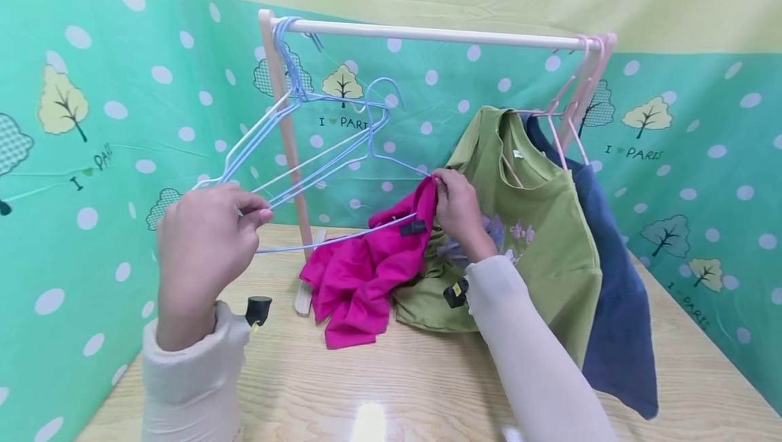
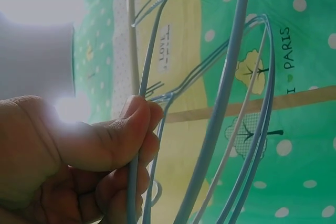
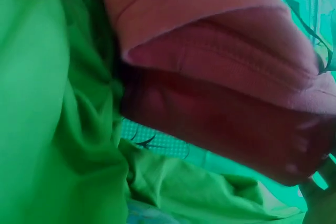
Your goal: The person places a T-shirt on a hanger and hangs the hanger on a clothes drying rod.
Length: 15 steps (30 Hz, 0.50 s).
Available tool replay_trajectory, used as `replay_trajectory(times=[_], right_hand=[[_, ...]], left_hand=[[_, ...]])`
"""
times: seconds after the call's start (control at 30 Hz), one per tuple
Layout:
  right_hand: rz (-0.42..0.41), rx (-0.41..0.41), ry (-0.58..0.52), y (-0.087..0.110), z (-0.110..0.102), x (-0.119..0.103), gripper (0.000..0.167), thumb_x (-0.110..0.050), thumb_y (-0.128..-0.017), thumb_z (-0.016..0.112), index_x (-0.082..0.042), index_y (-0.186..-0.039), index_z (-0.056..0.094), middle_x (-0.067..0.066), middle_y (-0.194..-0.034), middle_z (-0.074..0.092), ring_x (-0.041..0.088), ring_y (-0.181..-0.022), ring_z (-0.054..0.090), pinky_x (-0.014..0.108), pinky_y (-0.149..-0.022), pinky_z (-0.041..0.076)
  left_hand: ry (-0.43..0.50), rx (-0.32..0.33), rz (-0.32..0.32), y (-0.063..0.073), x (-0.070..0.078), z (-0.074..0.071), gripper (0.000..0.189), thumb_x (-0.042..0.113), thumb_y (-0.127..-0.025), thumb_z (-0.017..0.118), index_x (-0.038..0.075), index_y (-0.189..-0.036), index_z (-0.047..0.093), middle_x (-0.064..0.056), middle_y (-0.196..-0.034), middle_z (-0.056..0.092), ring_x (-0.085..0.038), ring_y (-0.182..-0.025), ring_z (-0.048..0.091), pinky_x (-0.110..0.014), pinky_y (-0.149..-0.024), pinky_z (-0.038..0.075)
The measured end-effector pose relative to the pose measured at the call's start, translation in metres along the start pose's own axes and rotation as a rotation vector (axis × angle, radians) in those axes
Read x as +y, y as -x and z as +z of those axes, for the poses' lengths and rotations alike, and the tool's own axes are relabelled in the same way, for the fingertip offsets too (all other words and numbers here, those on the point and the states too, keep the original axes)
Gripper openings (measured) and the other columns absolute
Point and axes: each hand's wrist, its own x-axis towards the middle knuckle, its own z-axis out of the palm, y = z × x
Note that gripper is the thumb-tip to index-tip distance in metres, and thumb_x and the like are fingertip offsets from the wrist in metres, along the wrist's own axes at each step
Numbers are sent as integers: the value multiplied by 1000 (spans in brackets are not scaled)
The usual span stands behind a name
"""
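Observation:
My left hand [image 1: 210, 238] pinches the left side of a light blue wire clothes hanger [image 1: 336, 240] between thumb and fingers. In the left wrist view, the thumb presses on the hanger's blue wire [image 2: 148, 61]. The hanger's right shoulder reaches into a magenta garment [image 1: 366, 269], where my right hand [image 1: 458, 208] grips the cloth at its upper edge. The garment's lower part droops to the tabletop. A small black piece [image 1: 413, 227] shows against the magenta cloth. In the right wrist view, the garment [image 3: 210, 61] looks pinkish, with a fold gaping; the right fingertips are mostly out of frame.
A clothes rack with a white rail [image 1: 440, 31] stands behind. Several blue and white hangers [image 1: 292, 68] hang at its left end. On pink hangers at the right hang a green shirt [image 1: 550, 225] and a dark blue garment [image 1: 617, 292]. Patterned cloth [image 1: 85, 225] surrounds the wooden tabletop [image 1: 318, 388].

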Motion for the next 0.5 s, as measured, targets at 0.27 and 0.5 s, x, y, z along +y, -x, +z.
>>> replay_trajectory(times=[0.27,0.5], right_hand=[[-27,42,-53,2,3,-13,20,-3,-106,51,7,-112,67,23,-107,69,38,-102,64,49,-90,52],[-13,14,-6,14,4,-12,28,-2,-103,56,5,-129,65,24,-121,68,40,-113,62,51,-99,50]], left_hand=[[-1,-5,52,-2,9,10,8,13,-88,77,13,-93,84,-6,-88,75,-29,-68,63,-41,-47,39],[-8,52,62,-3,5,13,8,11,-85,79,13,-91,84,-5,-85,75,-30,-65,62,-45,-52,41]])
